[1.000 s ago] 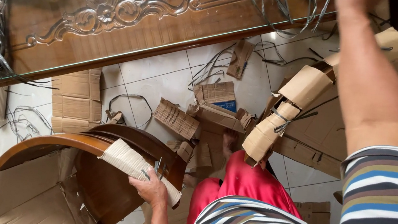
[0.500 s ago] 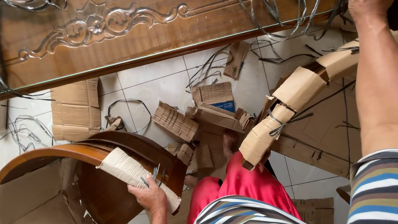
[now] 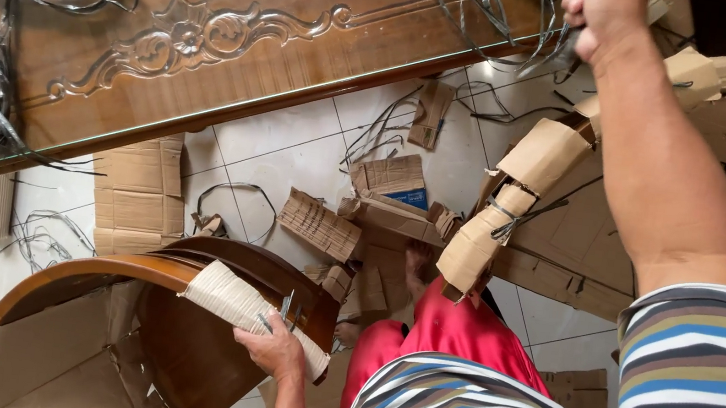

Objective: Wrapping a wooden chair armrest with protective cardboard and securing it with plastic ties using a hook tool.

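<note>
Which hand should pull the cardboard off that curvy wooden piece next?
Probably the right hand: it is raised beside the cardboard-wrapped wooden piece, gripping something there. The left hand rests on the corrugated paper wrap lower down, with scissors.

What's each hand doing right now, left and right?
Left hand: closed on the paper wrap over the curved wooden piece.
Right hand: fisted around plastic straps.

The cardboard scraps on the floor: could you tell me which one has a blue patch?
The flattened piece mid-floor, beyond the red-clad knee; the others are plain brown.
</note>
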